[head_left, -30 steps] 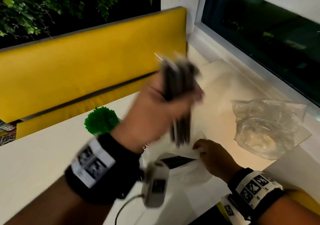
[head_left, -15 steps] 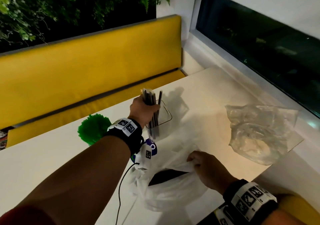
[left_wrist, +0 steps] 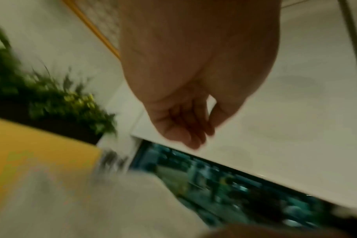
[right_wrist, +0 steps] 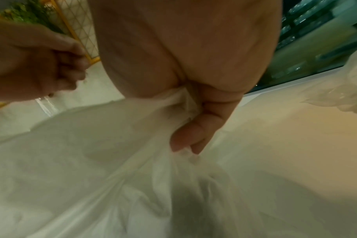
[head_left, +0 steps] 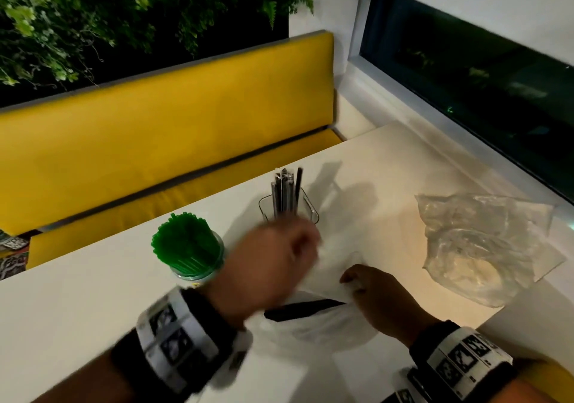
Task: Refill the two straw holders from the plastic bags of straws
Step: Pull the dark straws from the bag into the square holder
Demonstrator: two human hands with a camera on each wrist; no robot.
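The left hand (head_left: pixel 279 259) is empty with loosely curled fingers, blurred, near the mouth of the white bag (head_left: pixel 310 325). The right hand (head_left: pixel 372 290) pinches the bag's edge, holding it open on the table (head_left: pixel 77 309). A few dark straws (head_left: pixel 285 194) stand in the clear holder (head_left: pixel 307 213); the green straws (head_left: pixel 186 241) fill the other holder. The step seems to be fetching another bunch; next, reach inside and grasp straws.
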